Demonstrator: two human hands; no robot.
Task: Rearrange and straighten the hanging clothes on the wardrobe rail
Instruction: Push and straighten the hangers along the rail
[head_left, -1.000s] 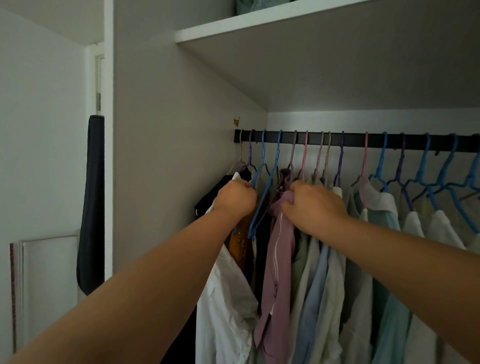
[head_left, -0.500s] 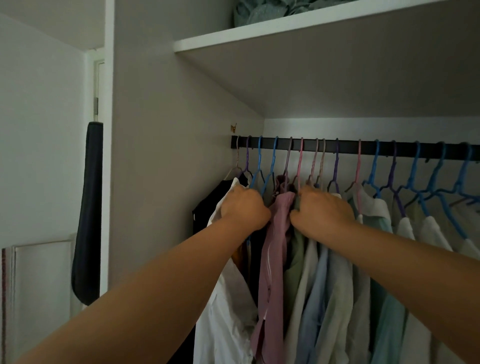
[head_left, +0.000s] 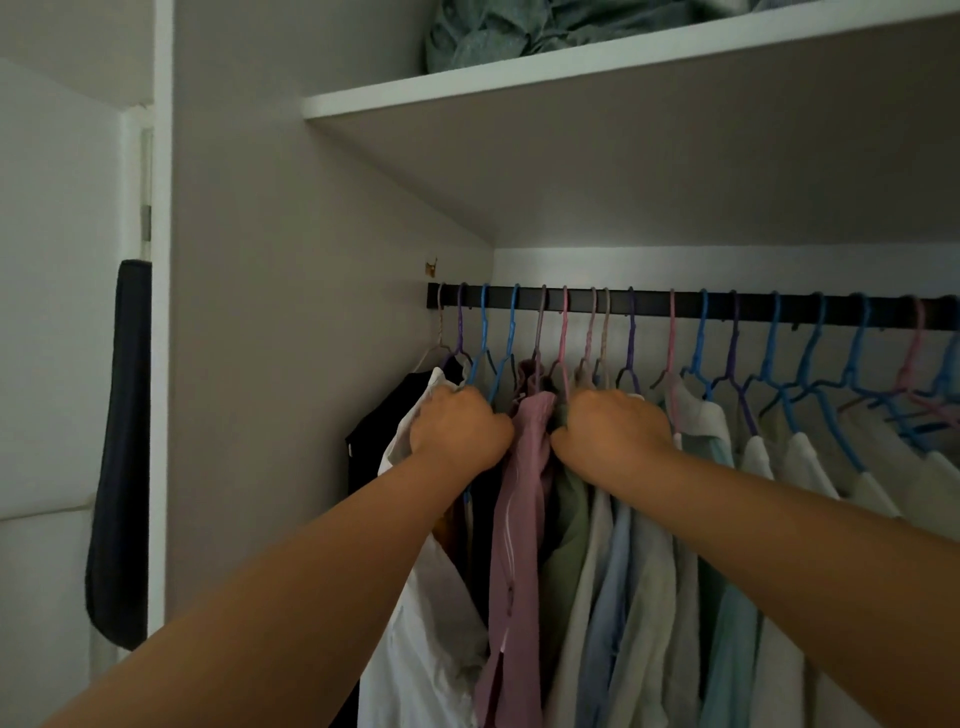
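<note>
A black rail (head_left: 660, 307) runs across the wardrobe with several coloured hangers on it. A mauve-pink garment (head_left: 519, 519) hangs between my two hands. My left hand (head_left: 460, 428) is curled around the clothes and blue hangers just left of it, by a white shirt (head_left: 426, 623). My right hand (head_left: 613, 431) is curled around the shoulders of the garments to its right, above a green shirt (head_left: 569, 525) and a light blue shirt (head_left: 608, 587). Fingertips of both hands are hidden in the fabric.
A white shelf (head_left: 571, 78) with bundled grey-green fabric (head_left: 498, 31) sits above the rail. The wardrobe's side panel (head_left: 291, 364) stands close on the left. Pale shirts on blue hangers (head_left: 810, 374) fill the rail to the right. A dark cloth (head_left: 122, 447) hangs outside the wardrobe.
My hands have drawn closer together around the mauve-pink garment, closing the gap where a blue hanger hung slanted. The camera has tilted up, showing more of the shelf.
</note>
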